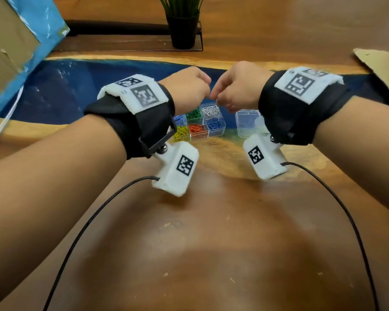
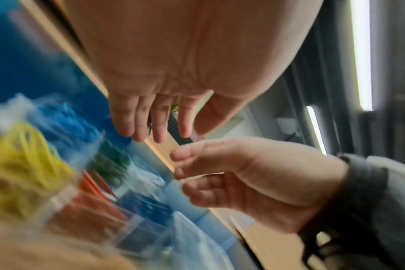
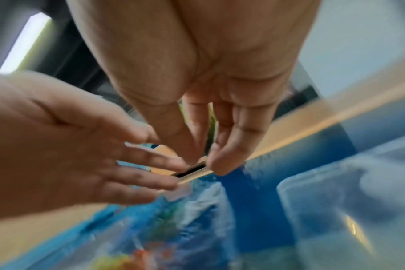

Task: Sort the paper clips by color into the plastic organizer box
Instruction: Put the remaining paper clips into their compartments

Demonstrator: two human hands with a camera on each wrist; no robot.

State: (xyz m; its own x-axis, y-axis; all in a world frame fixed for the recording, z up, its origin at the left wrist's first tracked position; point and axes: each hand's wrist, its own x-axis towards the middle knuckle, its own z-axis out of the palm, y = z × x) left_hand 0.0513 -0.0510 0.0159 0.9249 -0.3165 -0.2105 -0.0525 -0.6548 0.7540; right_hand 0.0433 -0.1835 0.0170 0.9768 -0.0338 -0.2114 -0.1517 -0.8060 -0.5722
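Observation:
The clear plastic organizer box [image 1: 222,130] sits on the table below both hands. Its compartments hold blue, green and white clips [image 1: 210,112] at the back and yellow [image 1: 182,132], red [image 1: 197,129] and blue clips at the front. My left hand [image 1: 189,88] and right hand [image 1: 234,90] hover above the box with their fingertips meeting. The left thumb and forefinger pinch a small see-through piece [image 2: 197,136], and the right thumb and fingers [image 3: 197,159] pinch at the same spot. Blur hides what the piece is.
A second clear plastic container [image 1: 247,124] stands just right of the box. A potted plant [image 1: 182,25] is at the back, with cardboard at the far left [image 1: 9,41] and far right [image 1: 380,63]. Black cables [image 1: 88,221] trail from both wrist cameras across the near tabletop.

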